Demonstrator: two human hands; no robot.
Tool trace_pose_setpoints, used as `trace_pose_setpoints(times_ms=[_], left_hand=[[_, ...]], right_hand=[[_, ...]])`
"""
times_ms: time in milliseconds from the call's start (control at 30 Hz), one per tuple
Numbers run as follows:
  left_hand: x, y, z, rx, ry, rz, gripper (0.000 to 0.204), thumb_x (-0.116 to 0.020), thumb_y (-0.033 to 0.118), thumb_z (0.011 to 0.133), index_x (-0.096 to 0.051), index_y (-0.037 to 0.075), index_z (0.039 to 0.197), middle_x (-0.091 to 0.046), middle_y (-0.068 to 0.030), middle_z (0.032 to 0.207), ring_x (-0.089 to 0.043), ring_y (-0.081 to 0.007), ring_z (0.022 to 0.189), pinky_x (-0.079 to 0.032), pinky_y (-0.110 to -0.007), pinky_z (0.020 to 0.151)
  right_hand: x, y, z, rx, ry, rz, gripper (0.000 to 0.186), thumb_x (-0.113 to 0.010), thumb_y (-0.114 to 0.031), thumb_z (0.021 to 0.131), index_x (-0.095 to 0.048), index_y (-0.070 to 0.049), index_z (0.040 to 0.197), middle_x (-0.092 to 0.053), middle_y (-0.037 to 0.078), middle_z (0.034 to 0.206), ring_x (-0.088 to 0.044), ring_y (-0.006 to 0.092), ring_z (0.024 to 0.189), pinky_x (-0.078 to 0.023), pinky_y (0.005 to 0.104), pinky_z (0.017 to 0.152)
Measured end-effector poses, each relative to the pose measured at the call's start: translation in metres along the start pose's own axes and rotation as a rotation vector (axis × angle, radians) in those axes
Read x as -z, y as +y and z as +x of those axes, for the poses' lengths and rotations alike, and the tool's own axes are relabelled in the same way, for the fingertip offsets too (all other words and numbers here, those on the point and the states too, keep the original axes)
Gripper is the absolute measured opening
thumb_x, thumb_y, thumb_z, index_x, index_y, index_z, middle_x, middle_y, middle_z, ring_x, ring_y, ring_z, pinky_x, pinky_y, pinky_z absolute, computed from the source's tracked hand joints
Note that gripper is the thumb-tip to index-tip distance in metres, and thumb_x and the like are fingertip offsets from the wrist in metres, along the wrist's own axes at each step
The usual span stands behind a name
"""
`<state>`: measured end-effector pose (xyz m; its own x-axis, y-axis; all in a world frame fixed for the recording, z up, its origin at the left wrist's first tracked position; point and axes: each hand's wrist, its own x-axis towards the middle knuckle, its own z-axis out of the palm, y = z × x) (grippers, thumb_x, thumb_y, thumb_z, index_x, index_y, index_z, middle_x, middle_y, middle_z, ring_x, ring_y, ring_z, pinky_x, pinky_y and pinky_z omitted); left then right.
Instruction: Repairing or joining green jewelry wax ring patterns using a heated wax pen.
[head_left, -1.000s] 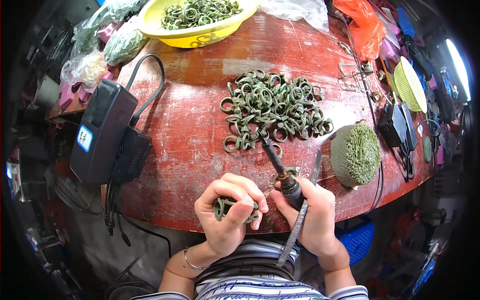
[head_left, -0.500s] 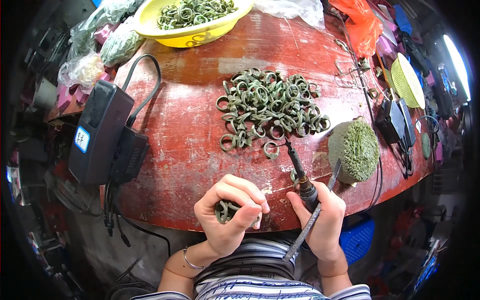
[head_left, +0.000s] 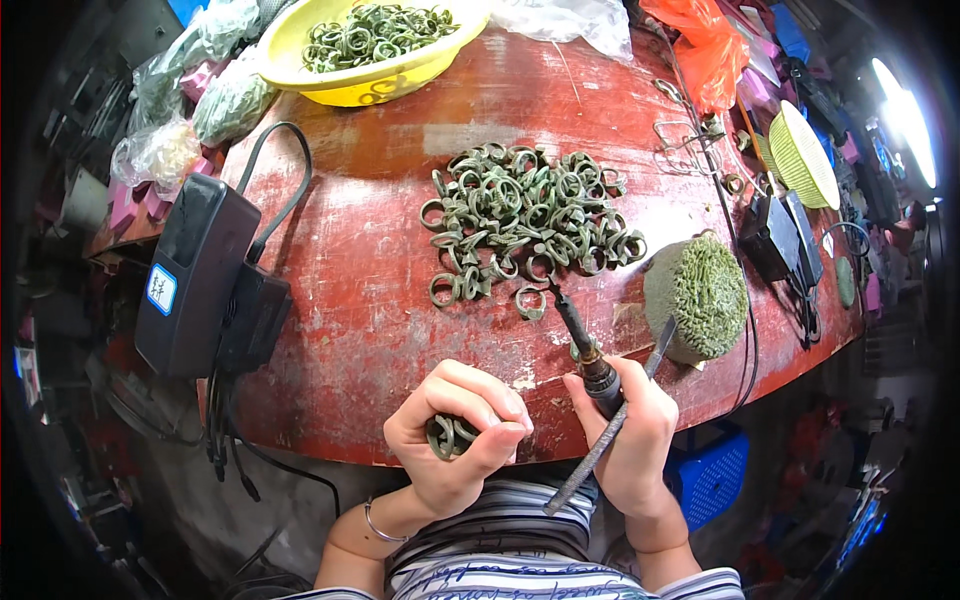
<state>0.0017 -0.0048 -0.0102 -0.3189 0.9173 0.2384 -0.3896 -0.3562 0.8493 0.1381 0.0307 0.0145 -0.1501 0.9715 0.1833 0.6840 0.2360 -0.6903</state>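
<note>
Red surface, grey-green rings at centre; yellow bowl upper left, orange bag upper right; striped shirt lower middle.

Scuffed red table; bright tube light

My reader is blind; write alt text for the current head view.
A person's left hand holds green rings; the right hand grips a soldering-iron-like pen and a slim metal tool. More rings lie piled on the red table.
</note>
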Motion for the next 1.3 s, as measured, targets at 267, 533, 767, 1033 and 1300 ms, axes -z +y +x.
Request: trace_pose_setpoints(times_ms=[267,533,767,1033,1300], left_hand=[[0.000,0.002,-0.005,0.031,0.054,-0.062,0.012,-0.066,-0.003,0.075,-0.054,0.000,0.077,-0.057,-0.0110,0.084,-0.060,-0.0156,0.073,-0.050,-0.026,0.066],[0.000,0.006,0.004,0.226,-0.037,0.193,0.029,-0.071,-0.002,0.070,-0.062,-0.002,0.098,-0.061,-0.0092,0.082,-0.058,-0.0120,0.074,-0.046,-0.023,0.066],[-0.002,0.010,0.010,0.115,-0.162,0.335,0.023,-0.071,-0.002,0.069,-0.063,-0.001,0.091,-0.063,-0.0091,0.082,-0.059,-0.0125,0.071,-0.046,-0.024,0.064],[-0.002,0.006,0.007,0.060,-0.058,0.394,0.022,-0.072,-0.002,0.067,-0.062,0.000,0.087,-0.063,-0.0095,0.082,-0.060,-0.0126,0.070,-0.048,-0.024,0.063],[-0.005,0.009,0.006,0.067,-0.060,0.466,0.024,-0.071,0.001,0.068,-0.057,-0.002,0.088,-0.061,-0.0130,0.083,-0.058,-0.0157,0.076,-0.048,-0.026,0.068]], right_hand=[[0.005,-0.001,0.003,0.040,-0.034,0.003,0.019,-0.071,-0.005,0.072,-0.055,0.001,0.082,-0.052,0.007,0.057,-0.051,0.0155,0.050,-0.040,0.0283,0.048],[0.027,-0.005,-0.007,-0.102,-0.241,0.476,0.021,-0.073,-0.005,0.072,-0.059,0.000,0.087,-0.059,0.007,0.068,-0.056,0.0107,0.057,-0.045,0.0229,0.053],[0.026,-0.004,-0.007,-0.014,-0.310,0.484,0.026,-0.071,-0.002,0.072,-0.059,0.000,0.094,-0.062,0.011,0.074,-0.060,0.0152,0.061,-0.047,0.0245,0.056],[0.033,0.010,-0.023,0.076,-0.194,0.263,0.033,-0.074,-0.020,0.071,-0.059,-0.001,0.094,-0.060,0.009,0.067,-0.059,0.0170,0.054,-0.046,0.0249,0.051],[0.035,0.034,-0.048,0.161,-0.132,-0.049,0.034,-0.071,-0.035,0.072,-0.059,-0.005,0.082,-0.058,0.003,0.062,-0.052,0.0169,0.044,-0.035,0.0254,0.041]])
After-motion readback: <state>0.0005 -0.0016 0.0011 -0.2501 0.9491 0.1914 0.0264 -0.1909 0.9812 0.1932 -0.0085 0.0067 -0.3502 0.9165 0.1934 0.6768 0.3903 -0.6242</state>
